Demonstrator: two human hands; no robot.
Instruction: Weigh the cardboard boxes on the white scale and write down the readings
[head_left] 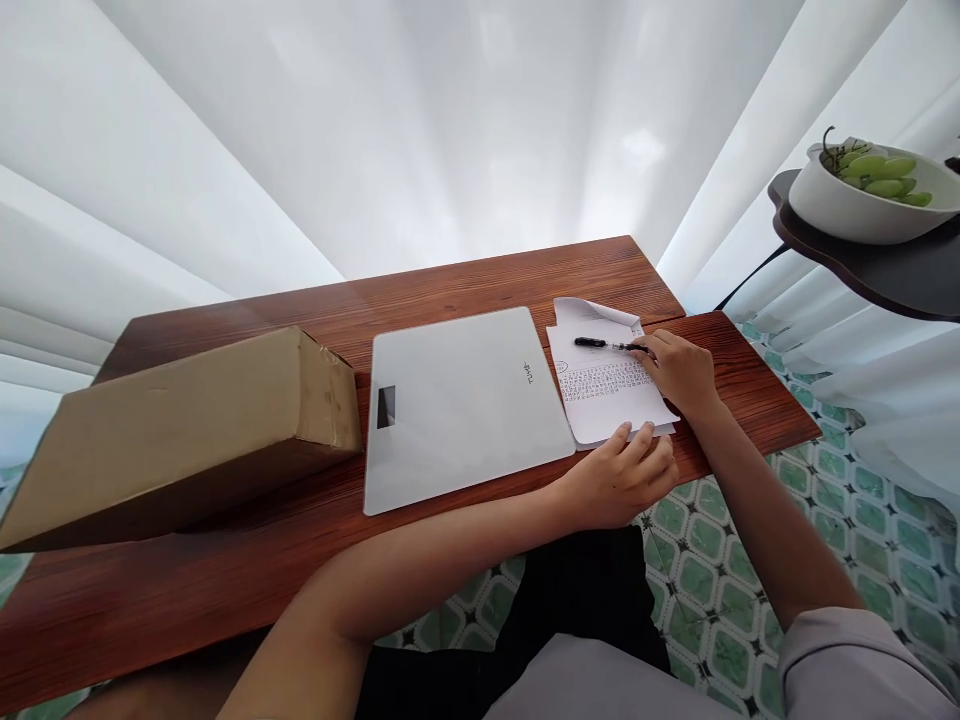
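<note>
A black-and-clear pen [604, 344] lies across sheets of white paper [600, 405] covered with rows of small writing. My right hand [681, 372] is closed, its fingertips pinching the pen's right end at the paper's right side. My left hand [619, 475] reaches over the near edge of the table, fingers a little apart, with the fingertips on the lower edge of the paper and nothing held. The top sheet's far corner curls up. Just left of the paper sits a flat white scale [465, 400] with a dark display window.
A brown cardboard box [180, 430] stands on the left of the wooden table [450, 285]. At the far right, a dark stand [847, 255] carries a white bowl [840, 205] with green grapes [885, 180]. White curtains [450, 130] hang behind the table.
</note>
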